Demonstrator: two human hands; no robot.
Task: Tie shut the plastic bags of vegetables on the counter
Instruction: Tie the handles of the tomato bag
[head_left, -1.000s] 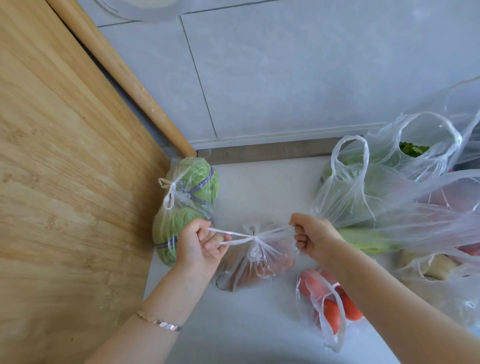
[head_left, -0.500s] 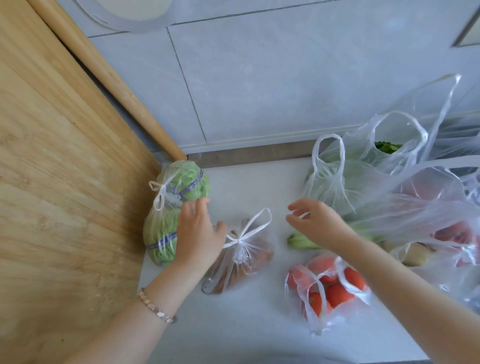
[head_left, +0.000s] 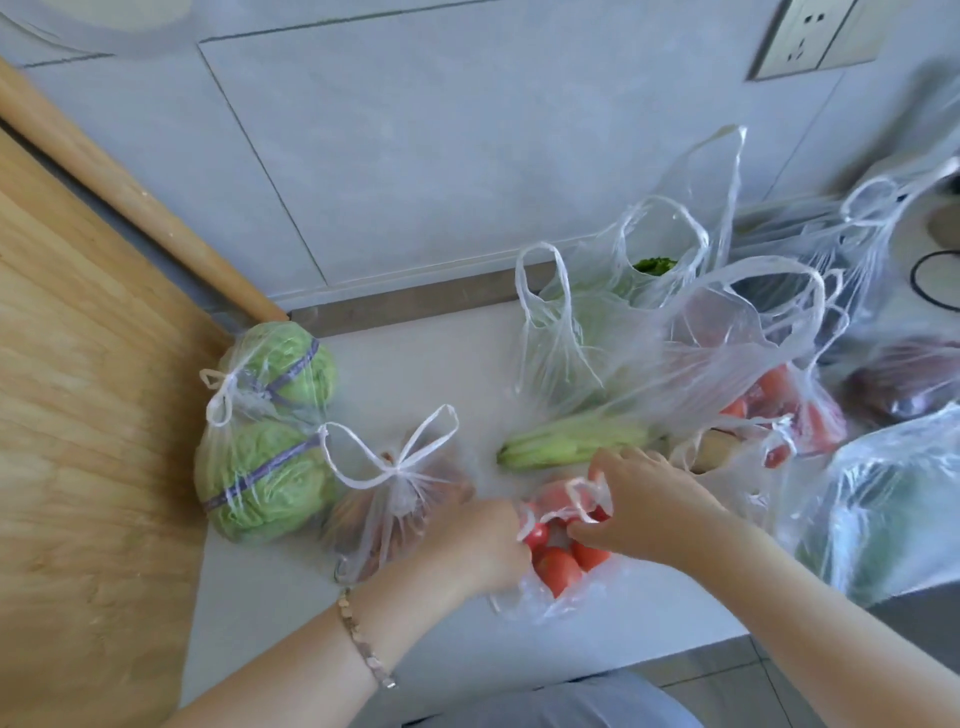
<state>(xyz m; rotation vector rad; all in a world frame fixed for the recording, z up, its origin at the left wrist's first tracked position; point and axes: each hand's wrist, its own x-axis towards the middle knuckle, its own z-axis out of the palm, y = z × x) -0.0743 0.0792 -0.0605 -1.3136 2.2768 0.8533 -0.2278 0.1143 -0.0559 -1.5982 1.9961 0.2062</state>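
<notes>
A clear bag of red tomatoes (head_left: 558, 571) lies open at the counter's front. My left hand (head_left: 480, 540) grips its left handle loop, and my right hand (head_left: 634, 499) pinches its right handle loop. To the left lies a knotted bag of brown vegetables (head_left: 400, 499), its tied loops sticking up. A tied bag of green cabbages (head_left: 265, 441) leans against the wooden board. Behind the tomatoes stand several untied bags: one with leafy greens (head_left: 587, 332), one with more red vegetables (head_left: 779, 405).
A large wooden board (head_left: 78, 415) fills the left side. A loose corn cob (head_left: 571, 441) lies mid-counter. More bags (head_left: 893, 499) crowd the right, a purple vegetable (head_left: 909, 384) among them. A wall socket (head_left: 810, 36) sits upper right; the counter's front edge (head_left: 675, 649) is near me.
Both hands pulled the brown bag's knot tight, let go of it, then moved right and down onto the tomato bag's handles. The view shifted rightward.
</notes>
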